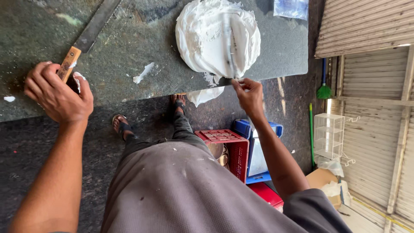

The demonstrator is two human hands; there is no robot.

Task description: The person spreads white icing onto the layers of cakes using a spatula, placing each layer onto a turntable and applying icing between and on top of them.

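Soft even daylight, brighter at right; faint shadows, sharp focus, wide-angle bending at edges.

Both bare arms reach forward, the left hand (58,92) curled in a loose fist, the right hand (249,96) pinching with fingers closed, wrist bent.

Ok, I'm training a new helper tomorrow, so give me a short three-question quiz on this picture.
1. True or false: the left hand grips a wooden-handled blade.
2. What does the right hand work with its thin blade? A) white paste B) red crate C) green broom
3. What does the paste lie on?

Key: 1 true; 2 A; 3 the dark stone slab.
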